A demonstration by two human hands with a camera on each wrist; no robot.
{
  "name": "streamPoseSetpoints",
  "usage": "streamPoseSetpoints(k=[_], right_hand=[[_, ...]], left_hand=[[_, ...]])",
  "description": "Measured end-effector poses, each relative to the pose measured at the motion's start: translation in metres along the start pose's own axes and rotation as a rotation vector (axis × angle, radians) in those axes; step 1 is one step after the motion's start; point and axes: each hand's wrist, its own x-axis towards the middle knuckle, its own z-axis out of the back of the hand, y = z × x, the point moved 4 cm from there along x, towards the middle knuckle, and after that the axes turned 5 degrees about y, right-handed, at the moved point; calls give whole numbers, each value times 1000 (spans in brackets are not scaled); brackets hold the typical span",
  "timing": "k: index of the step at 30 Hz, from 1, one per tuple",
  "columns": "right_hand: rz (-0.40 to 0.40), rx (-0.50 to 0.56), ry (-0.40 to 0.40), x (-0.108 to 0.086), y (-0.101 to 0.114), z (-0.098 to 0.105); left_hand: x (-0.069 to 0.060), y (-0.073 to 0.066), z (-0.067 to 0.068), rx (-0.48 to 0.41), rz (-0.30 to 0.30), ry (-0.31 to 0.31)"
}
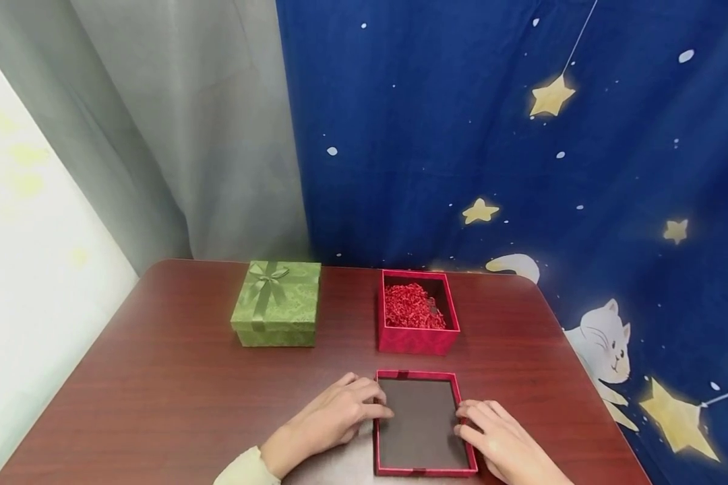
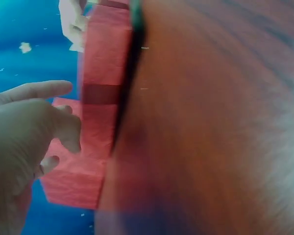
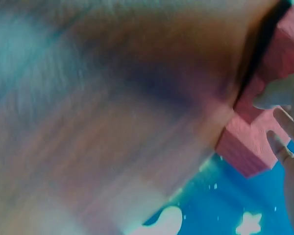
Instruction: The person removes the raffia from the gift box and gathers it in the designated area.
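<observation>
A red lid (image 1: 425, 424) lies upturned on the table with its dark inside showing. My left hand (image 1: 342, 411) is at its left rim, fingers loosely bent with the tips reaching over the edge. At the right rim is my right hand (image 1: 503, 438), its fingertips by the edge. In the left wrist view, the left hand (image 2: 29, 132) has spread fingers beside the lid's red side (image 2: 100, 117). The right wrist view shows the right hand (image 3: 289, 122) with loosely bent, parted fingers near the red sides. Whether any fingertip touches the lid cannot be told.
Beyond the lid stands an open red box (image 1: 418, 340) with red shredded paper (image 1: 412, 304) inside. A green gift box (image 1: 279, 303) with a ribbon bow is at the back left. The brown table (image 1: 170, 391) ends at grey and blue star-patterned curtains (image 1: 400, 135).
</observation>
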Motion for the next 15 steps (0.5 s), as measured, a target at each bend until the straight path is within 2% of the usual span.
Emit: streamPoseSetpoints(k=[2,4,6,8,11,13,15], right_hand=[[-23,-6,-74,2,-7,7],[-63,6,-167,10,-18,16],[-120,18,-244,22,-29,23],[-169,50,-288,38,-41,29],[-253,71,-282,62,-55,32],[-290,93,-262,78,-63,31],[-335,113,-205,90,-67,27]], left_hand=[[1,7,8,-28,69,-12],[5,17,14,-61,168,-35],[14,30,19,-102,280,-72],[26,45,21,-149,387,-112],[45,65,18,-221,539,-126],[54,76,12,-255,627,-110],[60,82,4,-276,693,-77]])
